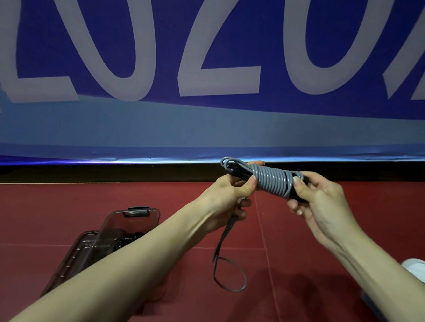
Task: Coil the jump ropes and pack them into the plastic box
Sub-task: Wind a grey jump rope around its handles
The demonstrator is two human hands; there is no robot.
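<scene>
A grey jump rope is wound in tight turns around its black handles, held level in front of me. My left hand grips the left end of the bundle. My right hand grips the right end, thumb pressed on the coils. A loose tail of the rope hangs from under my left hand and curls into a loop above the floor. The clear plastic box lies open on the red floor at lower left, its lid tilted up, with a dark coiled rope inside, partly hidden by my left forearm.
A large blue banner with white letters fills the wall ahead, with a black strip along its base. The floor is red with thin seams. A white shoe shows at the right edge.
</scene>
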